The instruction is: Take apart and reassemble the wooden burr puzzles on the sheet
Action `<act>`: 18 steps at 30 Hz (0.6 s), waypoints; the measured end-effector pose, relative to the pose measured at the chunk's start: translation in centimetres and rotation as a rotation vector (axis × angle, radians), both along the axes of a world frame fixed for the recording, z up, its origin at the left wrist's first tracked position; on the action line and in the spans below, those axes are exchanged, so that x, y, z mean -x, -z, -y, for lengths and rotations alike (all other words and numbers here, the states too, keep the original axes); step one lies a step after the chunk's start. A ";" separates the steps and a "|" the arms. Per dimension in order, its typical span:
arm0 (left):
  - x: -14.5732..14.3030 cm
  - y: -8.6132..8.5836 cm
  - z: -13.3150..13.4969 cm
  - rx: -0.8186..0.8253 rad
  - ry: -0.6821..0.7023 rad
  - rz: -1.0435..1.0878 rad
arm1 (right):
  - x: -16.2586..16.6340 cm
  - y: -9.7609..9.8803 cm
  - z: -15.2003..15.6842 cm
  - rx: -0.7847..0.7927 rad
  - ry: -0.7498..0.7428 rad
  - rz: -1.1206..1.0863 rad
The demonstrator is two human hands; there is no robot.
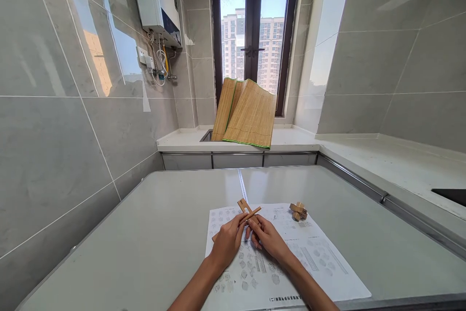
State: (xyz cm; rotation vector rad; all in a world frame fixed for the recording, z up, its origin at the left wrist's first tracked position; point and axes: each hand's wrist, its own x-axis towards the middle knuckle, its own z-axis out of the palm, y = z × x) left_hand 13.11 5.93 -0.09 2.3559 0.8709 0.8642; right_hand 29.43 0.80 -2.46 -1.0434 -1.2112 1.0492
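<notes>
At lower centre, we see the left hand [228, 237] and right hand [267, 238], each grip pinched on wooden puzzle pieces [252, 214].

The flat wooden pieces [255, 211] I hold are warm tan-brown, one with a small dark mark near its end. Below me the paper sheet [335, 282] is white, patterned with grey printed figures and a row of bolder black marks. I see light and darker browns mixed in the block cluster [298, 211]. My table [145, 243] is pale grey, the slatted mat [253, 114] straw-yellow, finely striped and edged in green. The window frame [251, 10] is dark brown; pale lines grid the grey wall tiles [47, 155].
</notes>
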 end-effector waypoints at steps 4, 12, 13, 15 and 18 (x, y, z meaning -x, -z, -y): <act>0.0 -0.1 0.2 0.039 -0.059 -0.035 | 0.0 0.1 -0.1 -0.013 0.014 0.020; 0.1 0.3 -0.1 0.003 0.002 0.010 | 0.1 0.3 -0.2 0.004 -0.011 -0.013; 0.1 0.5 -0.2 -0.005 0.012 0.016 | 0.1 0.3 -0.2 0.008 -0.009 -0.018; 0.2 0.7 -0.4 -0.019 0.029 0.028 | 0.1 0.2 -0.2 0.020 -0.002 -0.022; 0.2 0.8 -0.7 -0.057 0.062 0.050 | 0.1 0.1 -0.2 0.031 -0.009 -0.041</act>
